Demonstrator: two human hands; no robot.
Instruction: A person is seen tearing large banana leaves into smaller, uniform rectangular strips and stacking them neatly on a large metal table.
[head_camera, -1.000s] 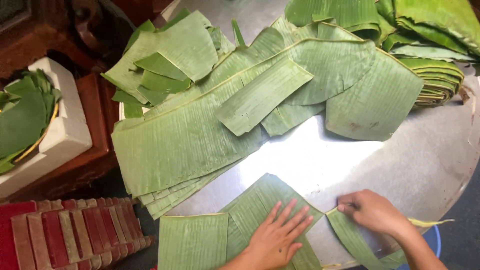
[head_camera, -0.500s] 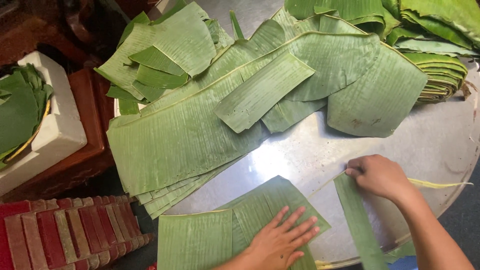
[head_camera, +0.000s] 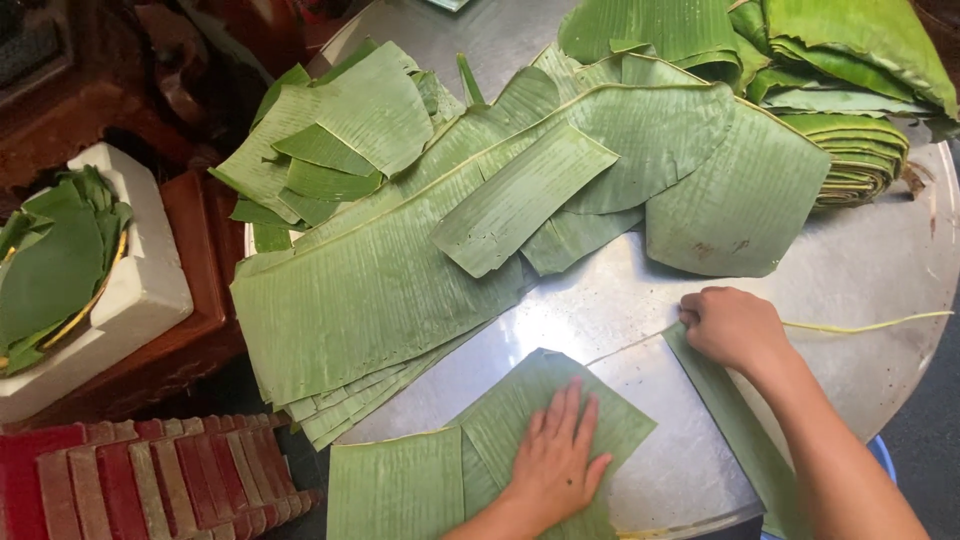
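At the near edge of the round metal table (head_camera: 880, 270), the left hand (head_camera: 556, 457) lies flat with spread fingers on a cut banana leaf piece (head_camera: 545, 400). The right hand (head_camera: 730, 326) is clenched on a narrow leaf strip (head_camera: 735, 430), beside a thin pale midrib (head_camera: 860, 326).

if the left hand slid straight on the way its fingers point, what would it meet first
The left hand lies flat on a cut green banana leaf piece, fingers pointing up-table. Past that leaf's edge comes bare shiny metal tabletop, then probably the overlapping long green banana leaf sheets.
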